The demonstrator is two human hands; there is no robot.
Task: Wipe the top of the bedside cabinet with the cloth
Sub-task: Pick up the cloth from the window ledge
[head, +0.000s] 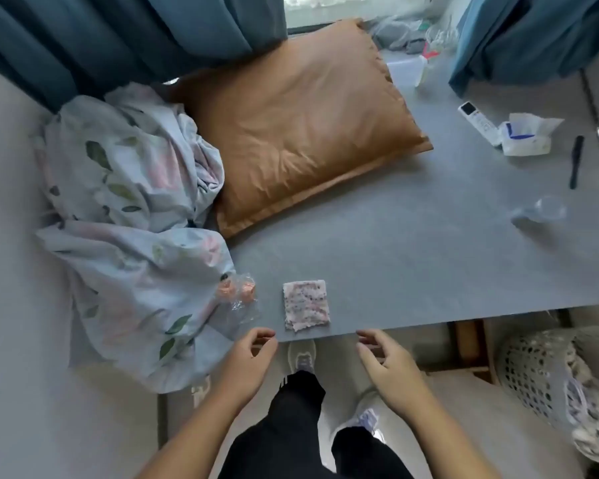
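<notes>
Grey cabinet top [412, 257] fills the middle. A folded cloth [306, 304] lies flat near its front edge, at 6 o'clock. Both hands hang just off that edge, empty, fingers loosely curled: left hand [248, 363] at 7 o'clock of the cloth, right hand [386, 363] at 5 o'clock. A brown pillow [301, 126] sits at 12 o'clock. At 3 o'clock something clear [540, 214] is too blurry to name.

Folded cloth [306, 305] lies on the grey cabinet top [412, 257], both empty hands just short of it.
</notes>
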